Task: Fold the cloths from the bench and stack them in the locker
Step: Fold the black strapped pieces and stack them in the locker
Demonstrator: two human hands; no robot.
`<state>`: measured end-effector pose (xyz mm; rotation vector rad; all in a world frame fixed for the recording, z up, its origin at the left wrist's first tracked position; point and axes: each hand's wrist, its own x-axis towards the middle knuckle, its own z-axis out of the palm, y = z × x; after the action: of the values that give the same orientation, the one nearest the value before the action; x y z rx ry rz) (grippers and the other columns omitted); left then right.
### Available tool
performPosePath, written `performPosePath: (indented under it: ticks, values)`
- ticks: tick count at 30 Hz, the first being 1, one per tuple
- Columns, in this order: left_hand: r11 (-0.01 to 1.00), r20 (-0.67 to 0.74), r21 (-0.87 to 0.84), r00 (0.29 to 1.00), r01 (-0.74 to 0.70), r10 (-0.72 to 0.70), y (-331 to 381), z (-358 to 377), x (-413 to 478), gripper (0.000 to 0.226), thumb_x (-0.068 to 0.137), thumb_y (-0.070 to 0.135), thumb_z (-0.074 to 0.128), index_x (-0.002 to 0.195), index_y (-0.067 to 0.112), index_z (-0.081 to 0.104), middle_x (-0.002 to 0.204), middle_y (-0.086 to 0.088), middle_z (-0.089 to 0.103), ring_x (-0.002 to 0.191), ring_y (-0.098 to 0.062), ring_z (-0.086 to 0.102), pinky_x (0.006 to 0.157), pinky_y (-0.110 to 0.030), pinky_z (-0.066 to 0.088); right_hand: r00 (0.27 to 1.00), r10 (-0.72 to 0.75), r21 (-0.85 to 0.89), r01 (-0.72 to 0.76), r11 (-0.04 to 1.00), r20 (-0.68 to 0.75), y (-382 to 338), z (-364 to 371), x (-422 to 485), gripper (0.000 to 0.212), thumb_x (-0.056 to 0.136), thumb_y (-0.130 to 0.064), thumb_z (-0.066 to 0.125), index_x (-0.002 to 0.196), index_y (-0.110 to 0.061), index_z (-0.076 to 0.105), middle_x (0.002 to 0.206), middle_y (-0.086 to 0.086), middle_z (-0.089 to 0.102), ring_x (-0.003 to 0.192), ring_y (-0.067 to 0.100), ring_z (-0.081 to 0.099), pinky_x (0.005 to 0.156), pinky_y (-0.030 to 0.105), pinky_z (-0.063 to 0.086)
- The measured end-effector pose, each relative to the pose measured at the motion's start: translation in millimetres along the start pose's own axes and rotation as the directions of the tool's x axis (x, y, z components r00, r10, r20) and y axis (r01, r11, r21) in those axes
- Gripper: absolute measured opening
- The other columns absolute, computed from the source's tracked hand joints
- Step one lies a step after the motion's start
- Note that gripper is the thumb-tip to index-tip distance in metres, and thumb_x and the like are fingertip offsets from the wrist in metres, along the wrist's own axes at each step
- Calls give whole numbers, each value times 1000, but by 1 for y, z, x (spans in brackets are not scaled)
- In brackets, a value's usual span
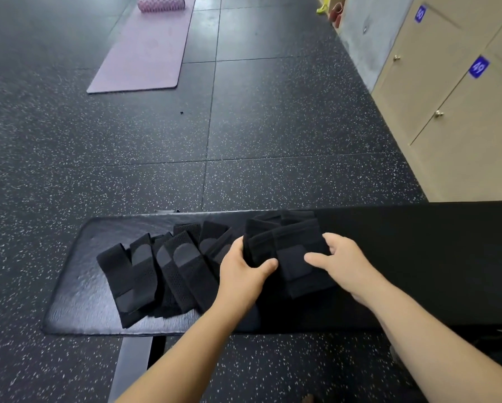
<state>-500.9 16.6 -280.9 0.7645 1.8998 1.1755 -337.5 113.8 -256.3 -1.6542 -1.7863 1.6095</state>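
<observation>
Cloths (287,251) gripped on the bench (418,257).
Left hand (244,271) and right hand (340,260) clamp the folded bundle's sides.

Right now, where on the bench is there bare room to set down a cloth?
The widest bare patch is the right stretch of the bench, beyond the right hand. A narrower strip lies at its left end, beside the spread cloths. The middle is crowded: cloths overlap up to the left hand; both hands grip a pile.
</observation>
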Motion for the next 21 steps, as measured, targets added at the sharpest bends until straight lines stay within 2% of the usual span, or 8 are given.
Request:
performPosePath:
  ticks: [2, 5, 6, 8, 10, 14, 18, 21]
  values:
    - [996, 30, 55, 997, 74, -76, 2, 4, 5, 39, 61, 24, 80, 97, 23, 66, 93, 10, 74, 91, -8, 69, 88, -36, 55, 998, 15, 49, -17, 999, 54, -2, -9, 4, 19, 84, -11, 71, 101, -4, 65, 94, 0, 69, 85, 13, 63, 68, 7, 50]
    - [971, 128, 67, 963, 231, -238, -4, 4, 5, 29, 64, 17, 84, 91, 17, 73, 86, 5, 76, 85, -13, 72, 87, -39, 58, 987, 86, 34, -91, 995, 133, 17, -19, 16, 79, 59, -44, 79, 126, -8, 59, 123, 6, 65, 113, 23, 62, 100, 44, 49]
    - [964, 152, 42, 952, 263, -267, -6, 4, 1, 25, 68, 11, 84, 91, 14, 73, 86, 3, 77, 85, -15, 73, 87, -39, 58, 980, 107, 43, -116, 992, 168, 19, -23, 16, 71, 63, -39, 80, 125, -9, 61, 121, 6, 67, 113, 23, 62, 102, 46, 47]
    - [955, 188, -52, 942, 292, -278, -7, 4, -8, 23, 74, 3, 81, 95, 9, 73, 89, -2, 77, 88, -19, 73, 86, -38, 58, 966, 139, 53, -154, 987, 220, 16, -28, 10, 27, 82, -15, 73, 108, -9, 70, 104, 5, 74, 101, 24, 68, 96, 43, 51]
    - [944, 204, -155, 944, 293, -260, -4, 7, -17, 25, 77, 1, 78, 100, 8, 71, 93, -3, 77, 91, -21, 73, 84, -36, 59, 964, 138, 81, -160, 984, 226, 17, -34, 7, 14, 87, -4, 65, 96, -10, 73, 94, 5, 76, 94, 25, 71, 91, 41, 54]
    - [960, 142, -196, 975, 199, -173, 8, 27, -7, 25, 77, 0, 76, 100, 8, 70, 94, -2, 76, 91, -18, 72, 81, -31, 58, 984, 120, 199, -145, 969, 135, 16, -40, 14, 12, 86, -5, 66, 97, -4, 72, 93, 12, 75, 92, 31, 71, 90, 47, 54]
    - [980, 124, -135, 984, 147, -131, 25, 44, 22, 20, 75, 2, 77, 91, 13, 70, 85, 2, 76, 80, -13, 72, 69, -24, 55, 993, 114, 165, -112, 980, -5, 11, -37, 29, 7, 83, -11, 70, 88, -5, 71, 87, 13, 75, 85, 30, 70, 84, 46, 57]
    - [983, 169, -10, 969, 183, -179, 26, 49, 39, 16, 73, 2, 77, 86, 9, 71, 79, -2, 76, 75, -18, 72, 67, -31, 58, 995, 92, 22, -91, 996, -30, 16, -35, 47, 58, 64, -40, 74, 111, -7, 66, 114, 13, 69, 107, 30, 64, 95, 48, 52]
